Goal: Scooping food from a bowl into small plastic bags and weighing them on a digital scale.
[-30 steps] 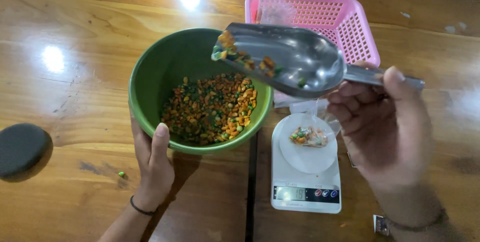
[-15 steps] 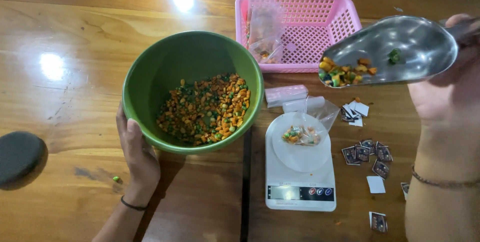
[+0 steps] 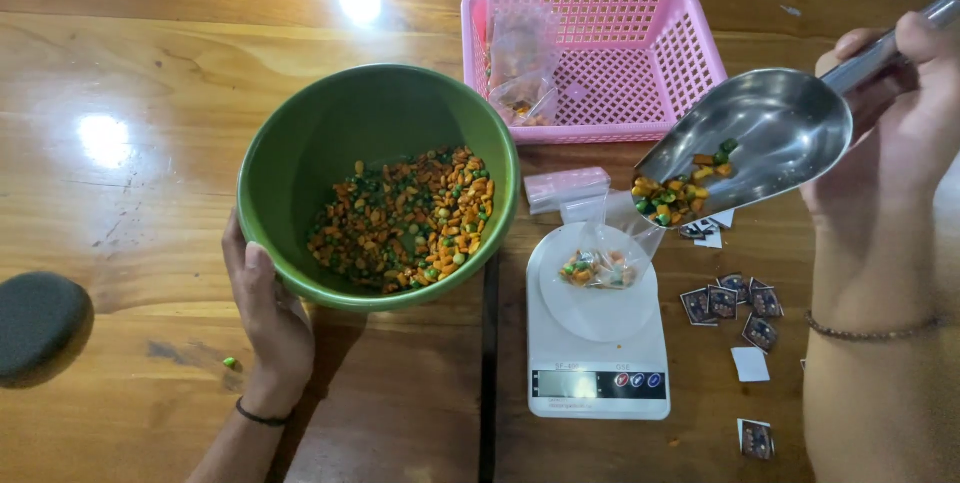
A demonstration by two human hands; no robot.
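My right hand [image 3: 900, 113] grips the handle of a metal scoop [image 3: 765, 138], tilted down to the left with orange and green snack pieces at its tip. The tip hangs just above a small clear bag [image 3: 600, 265] that holds a few pieces and sits on a white kitchen scale [image 3: 598, 348]. My left hand [image 3: 265, 318] holds the near left rim of a green bowl [image 3: 330, 143], which is tipped toward the scale and partly filled with the same mixed snack.
A pink plastic basket [image 3: 640, 63] with clear bags inside stands behind the scale. Small dark and white paper labels [image 3: 735, 308] lie scattered right of the scale. A dark round object [image 3: 40, 328] rests at the left edge. One green piece [image 3: 229, 362] lies on the wooden table.
The scoop has swung from over the bowl to the right and down, its tip now above the bag on the scale. My left hand stays on the bowl.
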